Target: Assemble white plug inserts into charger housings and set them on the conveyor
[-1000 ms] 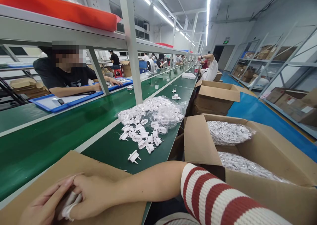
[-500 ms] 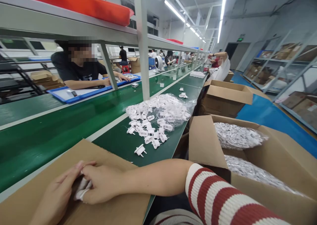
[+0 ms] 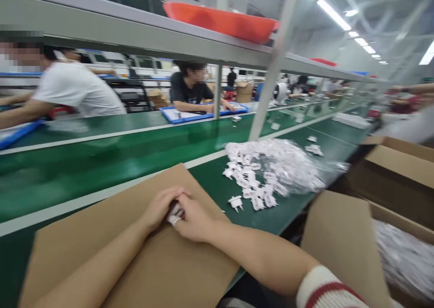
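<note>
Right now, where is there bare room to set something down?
Bare cardboard lies left of the left forearm. The green belt beyond the near white line looks open. Crowded: right of the cardboard, with loose white plugs and a clear plastic bag.

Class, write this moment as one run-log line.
left hand + right hand: closed round small white object | below: flat brown cardboard sheet | right: loose white plastic plugs
</note>
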The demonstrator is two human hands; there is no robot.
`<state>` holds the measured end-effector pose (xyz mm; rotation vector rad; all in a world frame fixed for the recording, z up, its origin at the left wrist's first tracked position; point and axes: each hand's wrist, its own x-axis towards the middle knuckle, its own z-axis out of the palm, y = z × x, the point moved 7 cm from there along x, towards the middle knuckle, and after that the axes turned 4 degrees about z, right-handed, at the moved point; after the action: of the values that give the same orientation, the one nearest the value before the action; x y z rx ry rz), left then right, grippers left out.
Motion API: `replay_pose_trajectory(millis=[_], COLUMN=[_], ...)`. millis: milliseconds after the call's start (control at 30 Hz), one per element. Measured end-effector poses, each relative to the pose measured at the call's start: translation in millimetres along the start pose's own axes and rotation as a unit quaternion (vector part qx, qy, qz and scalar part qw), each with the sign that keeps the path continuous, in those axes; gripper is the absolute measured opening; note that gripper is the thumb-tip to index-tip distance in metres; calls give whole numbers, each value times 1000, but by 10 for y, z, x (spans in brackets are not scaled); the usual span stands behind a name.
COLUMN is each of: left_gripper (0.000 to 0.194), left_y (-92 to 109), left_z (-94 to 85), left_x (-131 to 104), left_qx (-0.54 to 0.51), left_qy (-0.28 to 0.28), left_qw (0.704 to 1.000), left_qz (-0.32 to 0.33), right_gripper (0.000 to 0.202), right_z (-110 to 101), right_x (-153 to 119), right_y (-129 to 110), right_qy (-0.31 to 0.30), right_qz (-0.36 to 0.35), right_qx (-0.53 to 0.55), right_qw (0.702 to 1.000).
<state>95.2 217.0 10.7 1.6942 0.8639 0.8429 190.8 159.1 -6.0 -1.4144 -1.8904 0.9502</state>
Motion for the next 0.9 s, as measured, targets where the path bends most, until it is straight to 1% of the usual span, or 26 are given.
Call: replay_pose_trajectory(millis=[67,100,167,233,300,400,533,733,900], left_gripper=[41,42,43,47,53,60,63,65,64], left_y=[27,24,-12,-75,-147,-221,-260,-313,-354], left_z=[37,60,112,125,146,200,237,229,230], left_x=[-60,-90,-134,-158,-179,-209,-224,-220,-216], left_qx=[0,-10,-49,-70,-90,-120,-137,-139,-139], left_qy=[-12,-18,-31,-15,-3,-3,-16,-18,-16], left_qw=[1000,1000,998,997,995,992,989,988,988], left_qz=[25,23,6,-16,-35,-49,-56,-69,-70], right_gripper=[46,47,45,42,42,47,53,43,39], right_z=[50,73,118,154,180,192,188,189,182], right_x=[-52,-80,-122,-151,-180,-224,-247,-235,-240], right_y=[9,9,28,44,59,69,68,140,158], right_qy=[25,31,29,16,3,-1,0,9,20], right_qz=[-15,-26,-35,-41,-36,-20,-15,-7,-9], right_qx=[29,47,81,118,133,126,127,106,104], right_qw=[999,998,996,992,991,992,992,994,994])
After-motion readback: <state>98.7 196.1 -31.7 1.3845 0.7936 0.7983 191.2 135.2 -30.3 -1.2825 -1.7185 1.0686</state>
